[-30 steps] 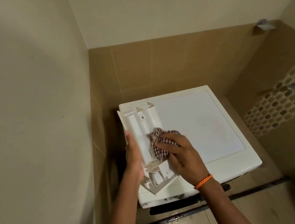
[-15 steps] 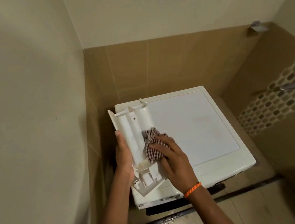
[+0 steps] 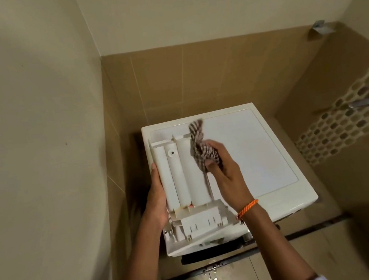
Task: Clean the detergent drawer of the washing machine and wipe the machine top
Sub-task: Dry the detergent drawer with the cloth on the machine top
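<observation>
The white detergent drawer (image 3: 183, 179) is out of the machine and held underside up over the left part of the washing machine top (image 3: 250, 150). My left hand (image 3: 157, 199) grips the drawer's left edge. My right hand (image 3: 223, 167) holds a bunched checked cloth (image 3: 200, 147) at the drawer's right side, with a loose end of the cloth flicked up above the drawer. An orange band circles my right wrist.
The white machine stands in a corner, with a beige wall (image 3: 38, 134) close on the left and brown tiles (image 3: 194, 75) behind. A mosaic-tiled wall with metal fittings (image 3: 361, 102) rises on the right. Wet floor (image 3: 219, 277) lies in front.
My right hand has lifted the cloth off the drawer's middle to its right side, a tail of cloth swinging upward. The drawer has been turned squarer and raised a little.
</observation>
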`<state>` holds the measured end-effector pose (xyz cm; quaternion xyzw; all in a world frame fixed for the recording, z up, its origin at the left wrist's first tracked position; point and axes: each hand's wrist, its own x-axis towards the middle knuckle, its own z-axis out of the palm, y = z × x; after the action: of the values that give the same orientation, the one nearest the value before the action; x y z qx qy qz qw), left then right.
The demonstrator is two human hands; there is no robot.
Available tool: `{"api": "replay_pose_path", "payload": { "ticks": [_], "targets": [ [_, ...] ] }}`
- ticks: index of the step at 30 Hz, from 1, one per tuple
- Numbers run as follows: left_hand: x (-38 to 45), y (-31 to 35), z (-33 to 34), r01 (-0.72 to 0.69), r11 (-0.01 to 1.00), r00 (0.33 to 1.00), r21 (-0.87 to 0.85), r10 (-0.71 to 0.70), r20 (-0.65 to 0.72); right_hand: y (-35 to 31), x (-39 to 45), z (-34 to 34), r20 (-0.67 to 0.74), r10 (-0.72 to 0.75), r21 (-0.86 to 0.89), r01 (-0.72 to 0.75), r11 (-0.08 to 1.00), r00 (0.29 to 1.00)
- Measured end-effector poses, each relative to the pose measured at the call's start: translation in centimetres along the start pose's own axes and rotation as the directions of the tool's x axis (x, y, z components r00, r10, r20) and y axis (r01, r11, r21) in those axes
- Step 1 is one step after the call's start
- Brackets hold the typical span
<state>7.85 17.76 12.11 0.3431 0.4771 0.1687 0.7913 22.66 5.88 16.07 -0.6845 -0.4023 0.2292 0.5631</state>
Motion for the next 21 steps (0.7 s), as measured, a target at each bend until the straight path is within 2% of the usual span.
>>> {"api": "replay_pose_path", "payload": {
  "ticks": [6,8,11,15,17,18,21],
  "targets": [
    [0.7,-0.1,-1.4,0.006,0.998,0.998,-0.066,-0.009,-0.056,1.7,-1.9,-1.0,0.208,0.033,-0.013,-0.031,0.999,0.977],
    [0.2,-0.2,-1.1,0.036,0.999,0.999,-0.034,-0.036,-0.018,1.5,-0.5,-1.2,0.154,-0.001,0.001,0.001,1.0,0.988],
    [-0.1,-0.5,-0.3,0.064,0.997,0.997,0.048,-0.066,0.04,0.8,1.8,-1.2,-0.012,-0.041,0.011,0.041,0.999,0.999],
    [-0.1,0.1,0.7,-0.026,0.994,0.999,0.108,0.031,-0.045,1.6,1.5,-0.9,-0.101,-0.014,-0.069,0.007,0.998,0.995],
    [-0.6,1.2,1.6,-0.079,0.99,0.988,0.121,0.094,-0.12,2.3,-0.3,-0.5,-0.031,-0.006,-0.096,0.003,0.995,0.999],
    [-0.8,1.7,1.9,-0.106,0.988,0.985,0.108,0.12,-0.126,2.8,-1.3,-0.3,0.045,-0.02,-0.165,0.027,0.986,0.999],
    [-1.4,2.4,2.6,-0.185,0.965,0.972,0.186,0.208,-0.112,3.8,-3.2,0.4,0.261,0.025,-0.535,0.123,0.836,0.965]
  ]
}}
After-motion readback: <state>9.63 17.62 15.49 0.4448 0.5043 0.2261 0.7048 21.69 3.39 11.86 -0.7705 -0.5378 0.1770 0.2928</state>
